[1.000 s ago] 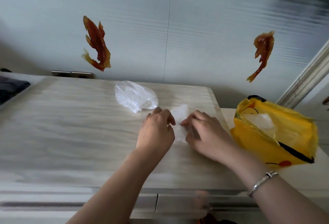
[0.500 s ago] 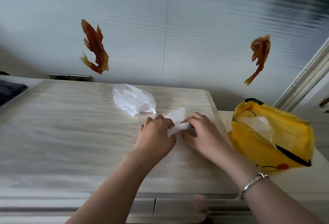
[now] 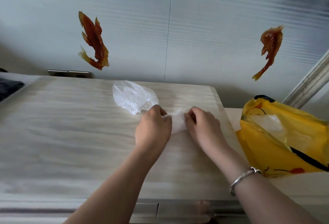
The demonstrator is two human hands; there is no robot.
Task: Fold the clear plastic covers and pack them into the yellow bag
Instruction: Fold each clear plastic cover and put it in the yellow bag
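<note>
Both hands pinching folded cover: left hand, right hand. Yellow bag off counter's right edge, nearer right hand.

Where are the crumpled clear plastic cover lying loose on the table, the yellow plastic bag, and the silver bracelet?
Crumpled clear plastic cover (image 3: 132,96): head view, middle of its loose bulge.
Yellow plastic bag (image 3: 263,148): head view, front wall below the opening.
Silver bracelet (image 3: 244,175): head view, band across the right wrist.

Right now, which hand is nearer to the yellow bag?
Right. The right hand pinches the folded cover just beside the yellow bag; the left hand holds the cover's far side.
</note>
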